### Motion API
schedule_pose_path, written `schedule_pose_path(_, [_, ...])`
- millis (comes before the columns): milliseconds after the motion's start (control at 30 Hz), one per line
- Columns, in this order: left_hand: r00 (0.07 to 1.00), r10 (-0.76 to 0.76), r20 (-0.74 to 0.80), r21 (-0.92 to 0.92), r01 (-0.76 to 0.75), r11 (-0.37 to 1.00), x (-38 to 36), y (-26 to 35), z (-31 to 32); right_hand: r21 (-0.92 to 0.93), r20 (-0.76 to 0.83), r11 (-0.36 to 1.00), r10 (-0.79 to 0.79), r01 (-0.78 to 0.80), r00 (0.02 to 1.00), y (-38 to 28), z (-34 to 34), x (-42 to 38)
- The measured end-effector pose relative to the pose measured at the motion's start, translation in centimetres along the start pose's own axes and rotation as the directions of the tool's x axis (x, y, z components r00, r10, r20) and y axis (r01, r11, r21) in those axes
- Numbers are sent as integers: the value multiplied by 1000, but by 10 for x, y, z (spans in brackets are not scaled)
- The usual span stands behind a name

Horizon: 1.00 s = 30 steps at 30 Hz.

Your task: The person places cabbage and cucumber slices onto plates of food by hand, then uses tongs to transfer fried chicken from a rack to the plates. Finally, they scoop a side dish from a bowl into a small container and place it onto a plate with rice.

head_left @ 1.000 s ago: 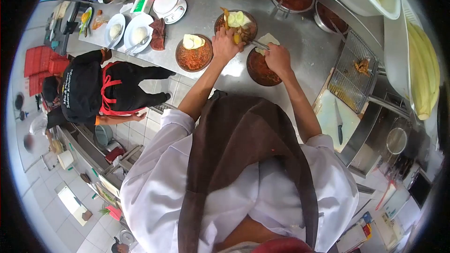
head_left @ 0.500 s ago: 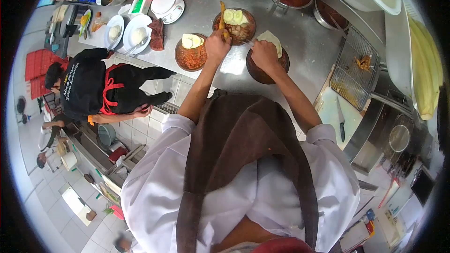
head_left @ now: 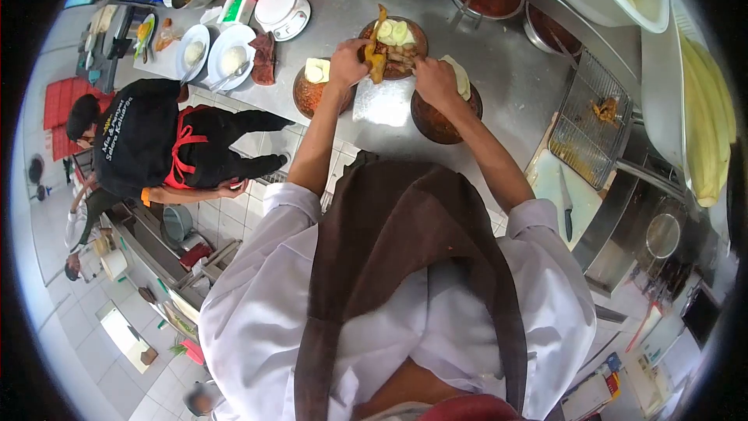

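the yellow piece of food point(head_left: 376, 54) is at the left side of the far dish point(head_left: 423, 32), its lower end by the near rim. the left hand point(head_left: 348, 63) holds it narrowly, fingers closed at its left edge. the right hand point(head_left: 437, 80) is curled just beside the dish's right rim, fingertips turned inward; i can't quite tell whether it grips anything. cucumber slices point(head_left: 396, 33) fill the dish's far part, with brown chunks point(head_left: 402, 55) nearer.

the left wrist overlaps the edge of the left dish point(head_left: 304, 100), and the right forearm crosses over the right dish point(head_left: 437, 126), so side room is tight there. between those two dishes, a shiny strip of counter point(head_left: 382, 113) runs to the near edge. wider open metal lies between the right dish and the wire rack point(head_left: 586, 129). the white scale point(head_left: 282, 9) stands farther left.
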<state>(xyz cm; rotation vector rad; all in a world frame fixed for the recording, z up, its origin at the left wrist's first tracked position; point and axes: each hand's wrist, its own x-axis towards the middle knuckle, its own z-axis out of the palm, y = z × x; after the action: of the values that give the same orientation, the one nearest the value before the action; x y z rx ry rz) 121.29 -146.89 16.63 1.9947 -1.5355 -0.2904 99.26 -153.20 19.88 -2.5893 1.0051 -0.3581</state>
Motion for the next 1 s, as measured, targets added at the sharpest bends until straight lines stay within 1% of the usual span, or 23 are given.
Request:
schedule_pose_path(67, [977, 157, 143, 118, -174, 978, 2, 2, -5, -29, 56, 998, 49, -47, 997, 3, -22, 4])
schedule_pose_path(133, [979, 134, 155, 117, -153, 981, 5, 3, -6, -24, 57, 999, 41, -39, 998, 9, -29, 10])
schedule_pose_path(200, [978, 117, 173, 110, -137, 984, 10, 0, -6, 8, 114, 995, 96, -98, 989, 11, -32, 15])
schedule_pose_path(267, [988, -103, 111, -93, 114, 989, 25, -3, -2, 25, 144, 995, 97, -101, 985, 6, -33, 17])
schedule_pose_path(300, [996, -80, 26, -75, 82, 994, 31, 0, -1, 43, 176, 994, 94, -103, 980, 3, -33, 18])
schedule_pose_path(333, [996, -80, 26, -77, 82, 994, 36, 4, 1, 41, 176, 994, 94, -103, 980, 0, -34, 18])
schedule_pose_path(400, [977, -159, 142, 0, 161, 987, 46, 10, 3, -1, 154, 992, 121, -123, 981, -6, -36, 20])
schedule_pose_path(433, [977, -162, 137, 1, 163, 987, 48, 9, 8, -1, 154, 993, 115, -117, 981, -14, -46, 21])
schedule_pose_path(500, [976, -184, 115, 182, 162, 970, 53, 5, 16, 70, 85, 982, 168, -174, 982, -27, -61, 23])
schedule_pose_path(533, [975, -188, 117, 184, 165, 969, 55, 2, 19, 74, 90, 982, 167, -174, 982, -26, -56, 26])
schedule_pose_path(600, [965, -213, 150, 233, 175, 957, 59, 1, 21, 62, 139, 994, 80, -90, 987, -23, -42, 34])
schedule_pose_path(633, [966, -209, 150, 232, 171, 958, 60, 1, 21, 61, 136, 994, 82, -91, 987, -22, -38, 36])
schedule_pose_path(700, [950, -286, 121, 239, 252, 938, 59, 5, 14, 28, 177, 999, 39, -44, 983, -22, -29, 39])
schedule_pose_path(733, [952, -282, 119, 238, 249, 939, 59, 9, 10, 26, 173, 999, 40, -45, 984, -22, -27, 42])
schedule_pose_path(800, [904, -410, 119, 313, 358, 880, 54, 13, 5, 23, 128, 999, 29, -32, 991, -25, -23, 43])
schedule_pose_path(833, [904, -410, 119, 311, 359, 880, 54, 13, 5, 22, 129, 999, 28, -31, 991, -25, -25, 44])
schedule_pose_path(900, [872, -475, 123, 333, 414, 847, 53, 13, 4, 32, 111, 998, 59, -63, 992, -27, -31, 46])
schedule_pose_path(933, [871, -476, 119, 329, 417, 847, 54, 13, 3, 28, 111, 998, 55, -58, 992, -27, -32, 48])
schedule_pose_path(1000, [857, -497, 139, 303, 441, 845, 54, 15, 2, -51, 172, 992, 121, -114, 978, -26, -38, 50])
